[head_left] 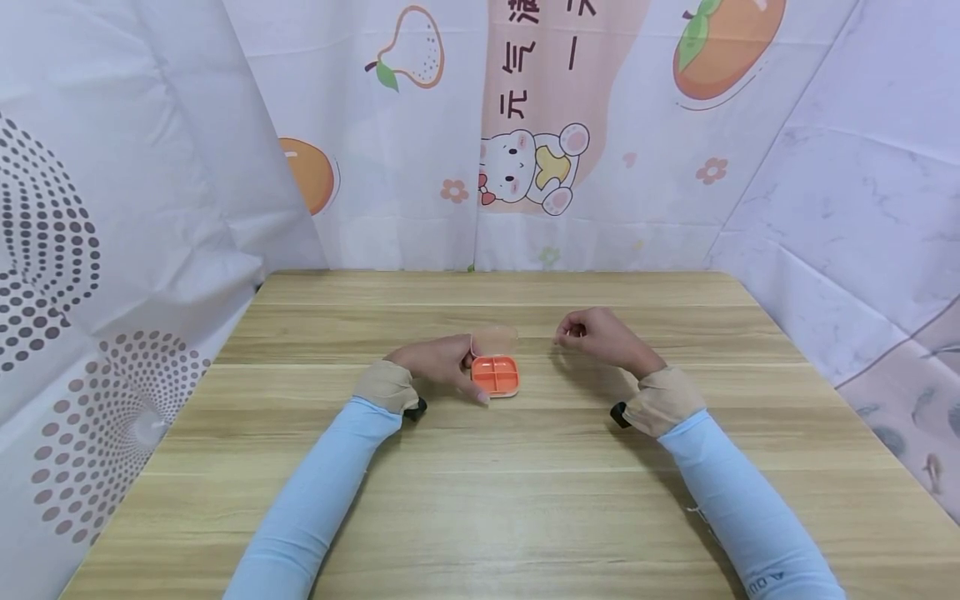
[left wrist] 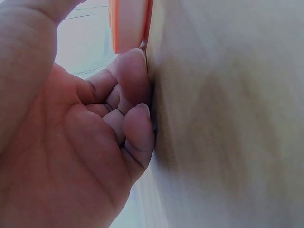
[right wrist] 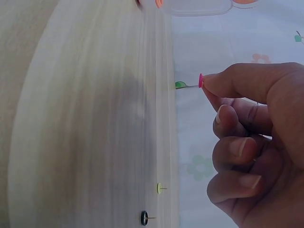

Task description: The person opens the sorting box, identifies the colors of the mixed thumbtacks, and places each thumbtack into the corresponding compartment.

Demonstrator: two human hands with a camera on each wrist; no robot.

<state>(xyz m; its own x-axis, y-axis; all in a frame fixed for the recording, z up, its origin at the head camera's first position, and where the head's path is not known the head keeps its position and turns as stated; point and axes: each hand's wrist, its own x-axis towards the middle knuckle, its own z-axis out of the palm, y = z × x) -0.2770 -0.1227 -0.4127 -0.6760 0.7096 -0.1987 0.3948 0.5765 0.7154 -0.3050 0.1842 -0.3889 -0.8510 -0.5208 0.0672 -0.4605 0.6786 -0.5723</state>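
"Sleeves (head_left: 300, 500) are nearest, light blue, right?"

"Yes, both of them, with tan wraps (head_left: 386, 383) at the wrists, over a wood-grain table (head_left: 487, 517)."

"What's the left hand (head_left: 437, 363) doing?"

"Gripping an orange box (head_left: 495, 375) by its left side, thumb along the near corner. The box sits on the table between the hands, split into four compartments."

"And its lid (head_left: 495, 339)?"

"Clear, open, at the far edge of the box."

"The right hand (head_left: 606, 340)?"

"Off to the box's right, thumb and forefinger pinching a pink tack (right wrist: 201, 80), the other fingers curled. A yellow-green tack (right wrist: 159, 188) and a black tack (right wrist: 144, 218) stand point-up on the table near it."

"Farthest off?"

"A white curtain (head_left: 390, 225) printed with fruit (head_left: 727, 50) and a cartoon animal (head_left: 517, 162)."
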